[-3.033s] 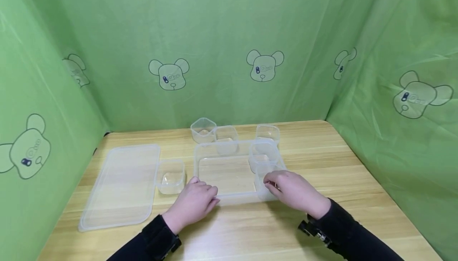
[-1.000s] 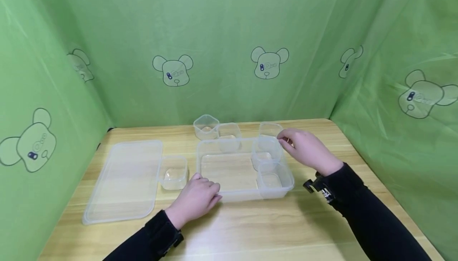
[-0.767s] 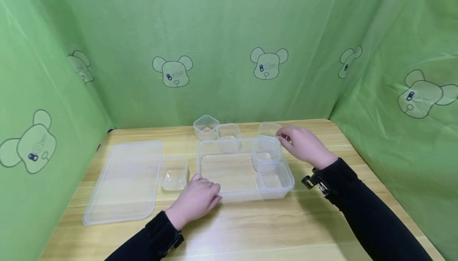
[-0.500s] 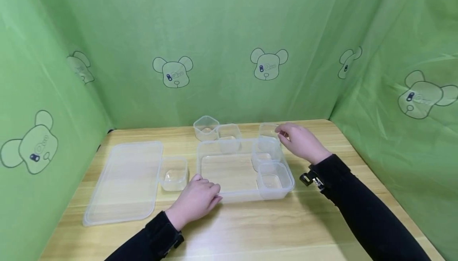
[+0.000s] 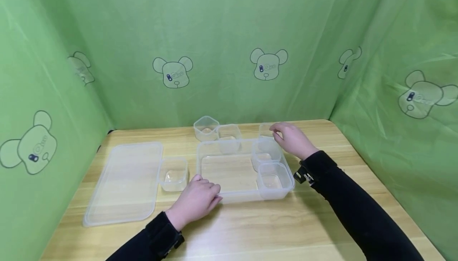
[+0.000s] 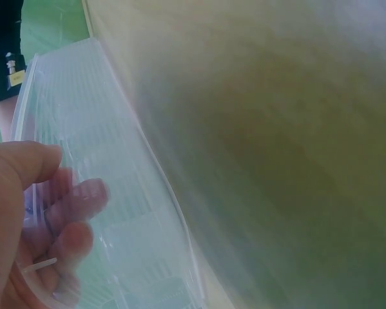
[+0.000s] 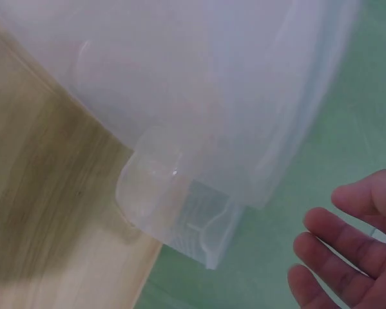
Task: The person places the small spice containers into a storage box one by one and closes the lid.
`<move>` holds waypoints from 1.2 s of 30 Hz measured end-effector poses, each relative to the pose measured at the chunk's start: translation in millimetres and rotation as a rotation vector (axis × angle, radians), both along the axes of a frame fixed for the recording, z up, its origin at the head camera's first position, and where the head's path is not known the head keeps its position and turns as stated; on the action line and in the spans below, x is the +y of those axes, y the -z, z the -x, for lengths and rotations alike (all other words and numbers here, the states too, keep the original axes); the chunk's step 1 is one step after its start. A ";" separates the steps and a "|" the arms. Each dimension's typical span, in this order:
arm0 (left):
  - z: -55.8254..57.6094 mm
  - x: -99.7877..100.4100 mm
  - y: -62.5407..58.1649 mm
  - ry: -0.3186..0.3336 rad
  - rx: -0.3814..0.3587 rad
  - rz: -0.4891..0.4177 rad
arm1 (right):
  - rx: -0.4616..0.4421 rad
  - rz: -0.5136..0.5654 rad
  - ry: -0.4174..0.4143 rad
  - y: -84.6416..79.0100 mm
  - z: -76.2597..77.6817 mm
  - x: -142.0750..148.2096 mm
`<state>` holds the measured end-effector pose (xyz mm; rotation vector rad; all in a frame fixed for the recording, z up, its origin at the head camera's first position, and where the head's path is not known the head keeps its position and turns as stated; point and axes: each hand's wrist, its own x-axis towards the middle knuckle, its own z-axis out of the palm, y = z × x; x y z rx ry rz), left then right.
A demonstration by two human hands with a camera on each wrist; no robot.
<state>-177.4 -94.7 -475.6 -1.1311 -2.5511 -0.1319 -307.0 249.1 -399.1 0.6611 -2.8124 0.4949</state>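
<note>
My left hand [image 5: 196, 200] grips the front left wall of a large clear plastic box [image 5: 237, 196]; in the left wrist view the thumb [image 6: 31, 161] lies on the outside and the fingers curl behind the wall. Inside the box's right end stand two small clear containers, a near one [image 5: 273, 179] and a far one [image 5: 262, 155]. My right hand [image 5: 292, 138] hovers over another small container [image 5: 264, 130] behind the box, partly covering it. The right wrist view shows its fingers [image 7: 334, 235] loosely bent and apart from that container [image 7: 173, 199].
Two more small containers stand behind the box, one at the left [image 5: 206, 129] and one beside it [image 5: 229, 132]. Left of the box is another small container [image 5: 173, 177], next to a flat clear lid [image 5: 123, 183]. Green cloth [image 5: 222, 94] surrounds the wooden table [image 5: 257, 229].
My right hand has left the near right container inside the box and moved to the back, then drifted left over the container behind it. My left hand keeps its hold on the box.
</note>
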 end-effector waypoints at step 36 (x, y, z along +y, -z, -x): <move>0.3 -0.4 -0.5 0.004 0.011 -0.004 | -0.142 -0.078 -0.085 27.9 15.7 18.7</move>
